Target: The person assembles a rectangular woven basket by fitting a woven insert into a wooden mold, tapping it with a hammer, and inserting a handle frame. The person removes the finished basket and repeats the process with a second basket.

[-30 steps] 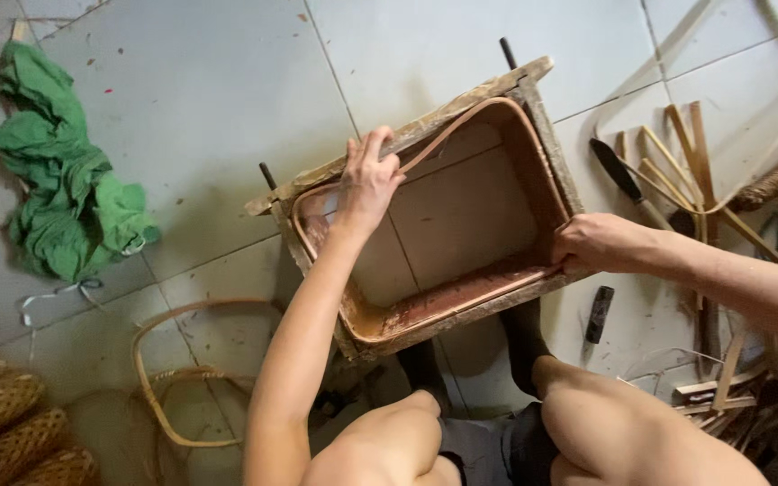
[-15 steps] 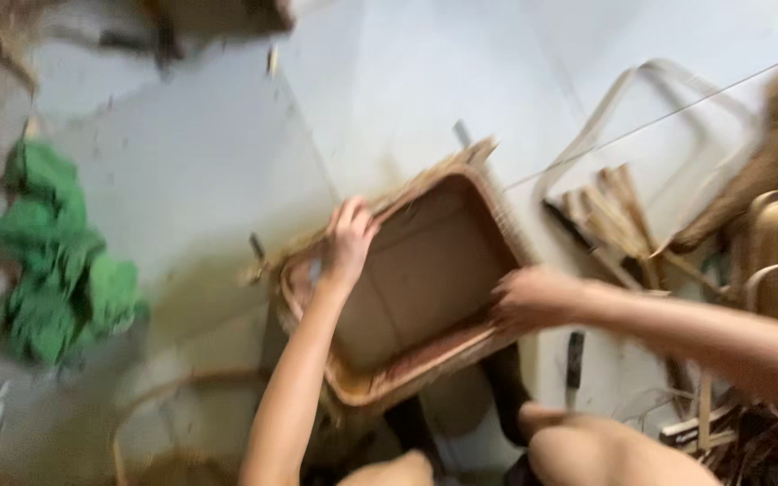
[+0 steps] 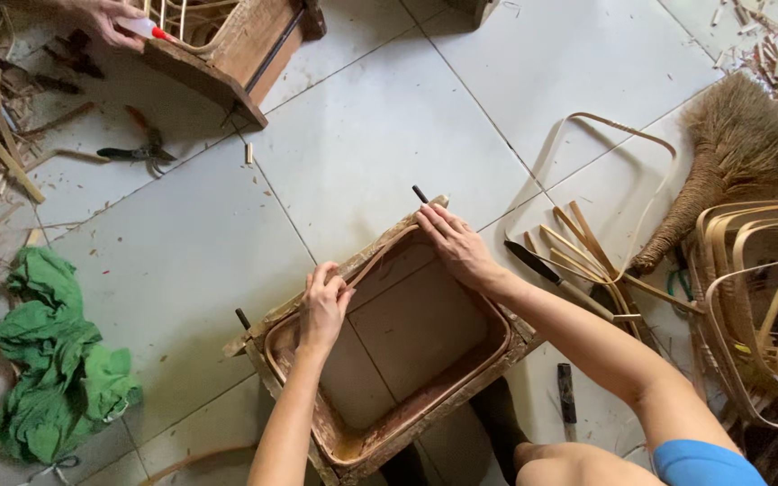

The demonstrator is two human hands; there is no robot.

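Observation:
A rough square wooden frame mould lies on the tiled floor between my legs, with a thin bent rattan strip lining its inside. My left hand presses on the far edge of the frame near its left corner, fingers curled over the strip. Over at the far right corner, my right hand lies with its fingers on the strip and the rim. Black pegs stick out at the corners.
A green cloth lies at left. A knife, split strips, a bent loop, a straw broom and stacked hoops sit at right. Another person's hand works on a wooden frame at top left; pliers lie nearby.
The view has swung up and left, showing another person's work. My right hand moved from the frame's right side to its far corner; my left hand stayed on the far edge.

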